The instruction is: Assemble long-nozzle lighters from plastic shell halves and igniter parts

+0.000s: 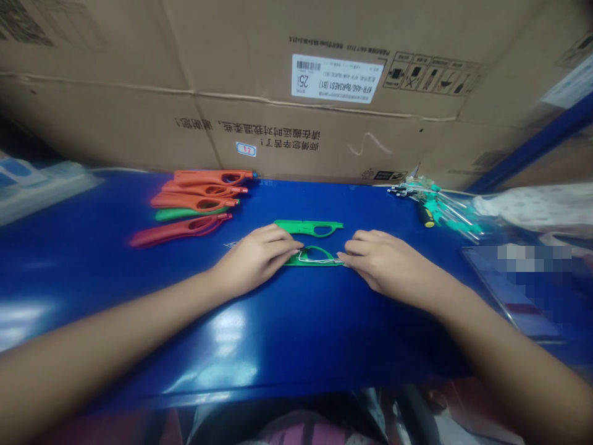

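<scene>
A green half shell of what looks like a stick lighter (324, 253) lies on the blue table, its looped opening between my hands. Thin white wires (319, 261) run along its near edge. My left hand (259, 256) is closed over the shell's left part, fingertips pinching a small dark piece (303, 250) where the wires begin. At the other tip my right hand (382, 259) is closed in a pinch on the wire end; whether it also grips the shell is hidden. A matching green half shell (299, 227) lies just beyond, touched or nearly touched by my left hand.
Several orange lighter casings (199, 201) and a red one (180, 230) lie at the back left. Teal parts with metal rods (445, 207) and a yellow-black screwdriver handle (425, 215) sit back right. A flat tablet-like panel (514, 296) is at right; a cardboard box (231, 80) stands behind.
</scene>
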A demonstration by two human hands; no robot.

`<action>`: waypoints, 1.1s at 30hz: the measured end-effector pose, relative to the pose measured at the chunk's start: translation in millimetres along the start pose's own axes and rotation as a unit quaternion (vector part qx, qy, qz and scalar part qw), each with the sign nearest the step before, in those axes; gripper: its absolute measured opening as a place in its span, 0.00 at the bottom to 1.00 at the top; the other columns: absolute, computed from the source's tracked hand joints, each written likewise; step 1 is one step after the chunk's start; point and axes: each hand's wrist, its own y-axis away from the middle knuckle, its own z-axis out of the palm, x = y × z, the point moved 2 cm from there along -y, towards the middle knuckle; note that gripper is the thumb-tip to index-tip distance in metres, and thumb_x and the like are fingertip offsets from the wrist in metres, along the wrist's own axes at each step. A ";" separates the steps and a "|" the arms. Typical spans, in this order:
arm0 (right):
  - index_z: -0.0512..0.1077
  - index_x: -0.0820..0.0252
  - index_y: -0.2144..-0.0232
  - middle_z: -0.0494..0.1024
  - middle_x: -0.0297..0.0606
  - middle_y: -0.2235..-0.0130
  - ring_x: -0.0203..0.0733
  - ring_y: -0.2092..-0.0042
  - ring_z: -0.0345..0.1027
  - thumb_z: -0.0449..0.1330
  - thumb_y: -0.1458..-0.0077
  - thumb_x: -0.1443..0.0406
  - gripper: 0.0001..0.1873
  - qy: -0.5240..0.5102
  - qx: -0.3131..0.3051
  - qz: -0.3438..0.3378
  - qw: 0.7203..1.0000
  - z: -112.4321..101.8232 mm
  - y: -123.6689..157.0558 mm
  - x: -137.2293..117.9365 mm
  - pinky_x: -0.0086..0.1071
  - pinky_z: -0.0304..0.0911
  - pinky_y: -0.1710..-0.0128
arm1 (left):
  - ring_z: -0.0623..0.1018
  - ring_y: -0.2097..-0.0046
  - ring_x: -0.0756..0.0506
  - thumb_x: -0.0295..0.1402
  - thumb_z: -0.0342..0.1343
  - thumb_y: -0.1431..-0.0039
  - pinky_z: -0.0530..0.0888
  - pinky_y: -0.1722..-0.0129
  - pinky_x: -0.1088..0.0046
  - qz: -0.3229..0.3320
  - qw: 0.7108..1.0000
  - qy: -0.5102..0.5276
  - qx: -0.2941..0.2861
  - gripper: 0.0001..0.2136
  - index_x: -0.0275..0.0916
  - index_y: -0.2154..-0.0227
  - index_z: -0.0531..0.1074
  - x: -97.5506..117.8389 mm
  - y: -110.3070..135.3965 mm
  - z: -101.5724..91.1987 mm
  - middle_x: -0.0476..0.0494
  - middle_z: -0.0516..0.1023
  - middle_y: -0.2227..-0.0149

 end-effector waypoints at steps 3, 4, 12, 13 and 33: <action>0.78 0.61 0.61 0.75 0.41 0.66 0.46 0.62 0.62 0.55 0.37 0.72 0.11 -0.001 0.007 0.002 1.000 0.0 -0.1 -0.8 0.38 0.51 0.64 | 0.78 0.57 0.44 0.31 0.52 0.30 0.76 0.57 0.67 0.001 1.000 -0.001 -0.018 0.11 0.37 0.53 0.78 -0.5 -0.4 0.0 0.39 0.80 0.58; 0.78 0.61 0.61 0.75 0.41 0.66 0.46 0.62 0.62 0.55 0.37 0.72 0.12 -0.001 0.009 0.003 1.000 0.0 -0.1 -0.8 0.38 0.51 0.64 | 0.78 0.56 0.44 0.31 0.52 0.30 0.76 0.57 0.66 0.000 1.000 -0.001 -0.025 0.11 0.38 0.53 0.78 -0.8 -0.4 0.2 0.39 0.80 0.58; 0.79 0.62 0.60 0.75 0.41 0.66 0.45 0.62 0.60 0.54 0.36 0.72 0.12 -0.015 0.007 0.009 1.000 -0.6 -0.1 -1.0 0.38 0.51 0.64 | 0.78 0.56 0.44 0.31 0.53 0.31 0.75 0.55 0.66 -0.004 0.999 0.007 -0.031 0.11 0.36 0.54 0.79 -2.1 -0.4 1.5 0.39 0.81 0.57; 0.79 0.62 0.60 0.75 0.41 0.66 0.45 0.63 0.60 0.54 0.36 0.72 0.12 -0.017 0.005 0.012 1.000 -0.7 -0.3 -1.1 0.38 0.51 0.64 | 0.78 0.56 0.44 0.31 0.53 0.31 0.75 0.55 0.67 -0.005 0.999 0.004 -0.031 0.10 0.36 0.55 0.79 -1.9 -0.4 1.3 0.39 0.81 0.57; 0.81 0.59 0.60 0.74 0.39 0.68 0.44 0.64 0.62 0.55 0.34 0.68 0.13 -0.046 0.046 0.021 0.998 1.9 4.5 7.2 0.36 0.55 0.63 | 0.77 0.59 0.44 0.32 0.53 0.30 0.75 0.59 0.67 -0.041 0.999 -0.021 -0.025 0.11 0.37 0.55 0.80 7.4 3.1 0.7 0.41 0.80 0.59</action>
